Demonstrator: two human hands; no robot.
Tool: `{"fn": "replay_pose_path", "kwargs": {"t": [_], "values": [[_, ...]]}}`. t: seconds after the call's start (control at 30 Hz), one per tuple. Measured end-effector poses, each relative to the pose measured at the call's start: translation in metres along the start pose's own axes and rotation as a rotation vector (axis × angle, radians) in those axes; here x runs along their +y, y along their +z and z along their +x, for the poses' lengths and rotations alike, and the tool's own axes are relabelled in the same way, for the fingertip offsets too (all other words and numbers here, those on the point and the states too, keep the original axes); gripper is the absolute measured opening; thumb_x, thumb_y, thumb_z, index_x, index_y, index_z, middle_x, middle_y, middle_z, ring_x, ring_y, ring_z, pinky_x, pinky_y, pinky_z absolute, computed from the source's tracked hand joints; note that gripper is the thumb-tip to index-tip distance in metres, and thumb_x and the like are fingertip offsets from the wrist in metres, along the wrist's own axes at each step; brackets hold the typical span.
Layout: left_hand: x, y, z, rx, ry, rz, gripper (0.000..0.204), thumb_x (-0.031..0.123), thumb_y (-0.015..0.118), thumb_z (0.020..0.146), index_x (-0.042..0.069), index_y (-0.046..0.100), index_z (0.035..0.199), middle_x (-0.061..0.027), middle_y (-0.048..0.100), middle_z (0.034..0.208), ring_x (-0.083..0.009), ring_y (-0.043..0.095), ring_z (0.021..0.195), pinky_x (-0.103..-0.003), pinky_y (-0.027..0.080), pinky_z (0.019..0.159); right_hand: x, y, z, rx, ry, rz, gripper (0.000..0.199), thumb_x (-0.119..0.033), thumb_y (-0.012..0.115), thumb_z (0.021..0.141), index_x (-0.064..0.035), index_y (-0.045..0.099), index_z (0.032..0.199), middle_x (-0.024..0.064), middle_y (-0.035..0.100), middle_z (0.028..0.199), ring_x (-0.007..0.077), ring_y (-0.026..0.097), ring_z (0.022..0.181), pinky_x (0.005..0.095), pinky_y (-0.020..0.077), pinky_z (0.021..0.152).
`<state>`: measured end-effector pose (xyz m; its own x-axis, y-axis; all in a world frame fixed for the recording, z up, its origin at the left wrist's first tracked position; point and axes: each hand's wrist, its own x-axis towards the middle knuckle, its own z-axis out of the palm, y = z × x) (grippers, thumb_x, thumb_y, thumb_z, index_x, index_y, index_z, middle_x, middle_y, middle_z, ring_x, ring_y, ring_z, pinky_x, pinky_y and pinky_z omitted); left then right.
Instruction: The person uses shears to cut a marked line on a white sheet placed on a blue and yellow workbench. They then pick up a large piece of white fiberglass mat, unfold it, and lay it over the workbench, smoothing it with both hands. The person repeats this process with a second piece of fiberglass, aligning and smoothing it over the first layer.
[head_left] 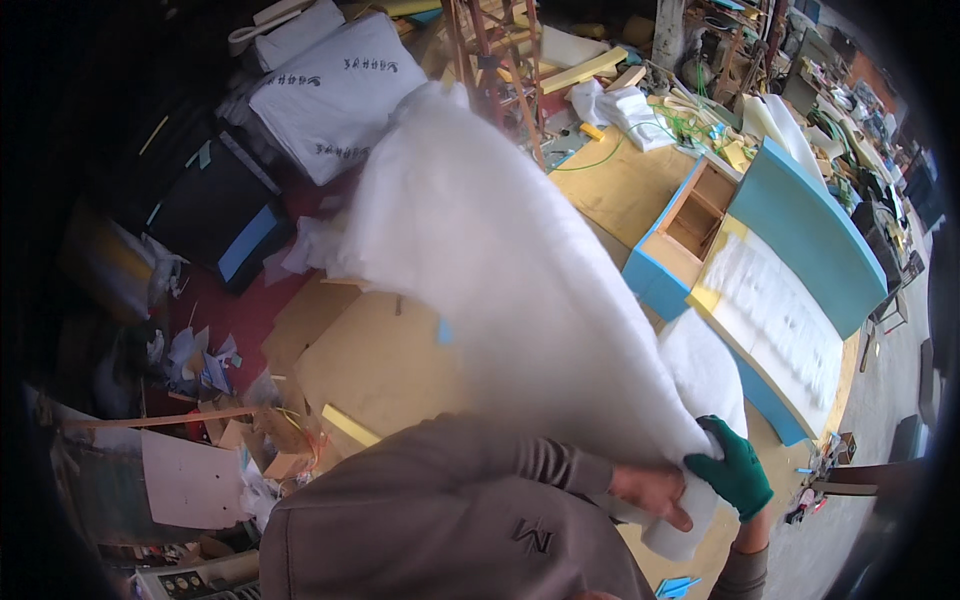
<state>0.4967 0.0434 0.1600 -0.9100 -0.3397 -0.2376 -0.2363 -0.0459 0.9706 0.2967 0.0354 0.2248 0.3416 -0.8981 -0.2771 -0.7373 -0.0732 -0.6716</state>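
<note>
A large sheet of white fluffy batting (500, 240) stretches from my hands toward the far left, partly blurred by motion. My right hand (735, 468), in a green glove, is closed on the edge of the batting at its near right corner. Beside it my bare left hand (655, 490) reaches across my body and grips the same bunched edge, fingers partly hidden in the folds. More batting hangs below and behind both hands, over a tan tabletop (370, 350).
To the right stands a blue foam-covered seat frame (810, 240) with a white padded seat (775, 310) and an open wooden box (695, 210). White wrapped packages (340, 90) are stacked far left. Foam scraps (585, 70) and a rusty metal frame (490, 60) stand behind.
</note>
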Motion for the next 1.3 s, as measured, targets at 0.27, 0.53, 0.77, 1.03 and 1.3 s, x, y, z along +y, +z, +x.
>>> {"fn": "replay_pose_path", "kwargs": {"t": [0.27, 0.53, 0.77, 1.03, 1.3], "values": [[-0.114, -0.071, -0.027, 0.041, 0.115, 0.018, 0.057, 0.042, 0.077, 0.095, -0.003, 0.068, 0.128, -0.0154, 0.075, 0.111, -0.0245, 0.071, 0.106, -0.04, 0.055, 0.095, 0.098, 0.024, 0.033, 0.227, 0.195, 0.048, 0.04, -0.013, 0.076, 0.084, 0.0, 0.072, 0.122, 0.0162, 0.078, 0.099, 0.0248, 0.073, 0.088, 0.0402, 0.0573, 0.085], [-0.472, -0.259, -0.351, 1.289, -0.276, -0.629, 0.022, 0.027, 0.064, 0.106, 0.007, 0.071, 0.115, -0.0011, 0.07, 0.104, -0.015, 0.065, 0.093, -0.038, 0.055, 0.08, 0.198, -0.027, 0.054, 0.568, 0.422, 0.063, 0.047, -0.018, 0.065, 0.092, 0.0055, 0.068, 0.132, 0.0117, 0.074, 0.114, 0.0196, 0.062, 0.1, 0.0357, 0.0517, 0.092], [-0.626, -0.393, -0.546, 1.965, -0.573, -0.693, 0.059, 0.058, 0.064, 0.1, 0.009, 0.062, 0.133, -0.0055, 0.063, 0.117, -0.0197, 0.061, 0.104, -0.041, 0.049, 0.086, 0.14, -0.06, 0.126, 0.64, 0.629, -0.181, 0.044, -0.025, 0.065, 0.097, 0.0022, 0.069, 0.132, 0.0062, 0.071, 0.11, 0.0179, 0.061, 0.097, 0.034, 0.0511, 0.088], [-0.691, -0.611, -0.631, 2.137, 0.105, -0.972, 0.095, 0.073, 0.058, 0.1, 0.006, 0.04, 0.164, -0.0114, 0.05, 0.163, -0.0294, 0.054, 0.141, -0.046, 0.04, 0.121, 0.015, -0.076, 0.208, 0.698, 0.924, -0.238, 0.043, -0.024, 0.064, 0.096, 0.0004, 0.07, 0.131, 0.0047, 0.071, 0.109, 0.0171, 0.061, 0.096, 0.0331, 0.0507, 0.088], [-0.619, -0.75, -0.652, 2.44, 0.119, -1.186, 0.06, 0.047, 0.061, 0.104, -0.001, 0.064, 0.14, -0.0118, 0.07, 0.137, -0.0296, 0.067, 0.121, -0.041, 0.052, 0.107, 0.021, -0.071, 0.248, 0.682, 0.861, -0.125, 0.041, -0.024, 0.064, 0.096, -0.0013, 0.071, 0.13, 0.0033, 0.07, 0.107, 0.0162, 0.06, 0.095, 0.0322, 0.0503, 0.087]]}}
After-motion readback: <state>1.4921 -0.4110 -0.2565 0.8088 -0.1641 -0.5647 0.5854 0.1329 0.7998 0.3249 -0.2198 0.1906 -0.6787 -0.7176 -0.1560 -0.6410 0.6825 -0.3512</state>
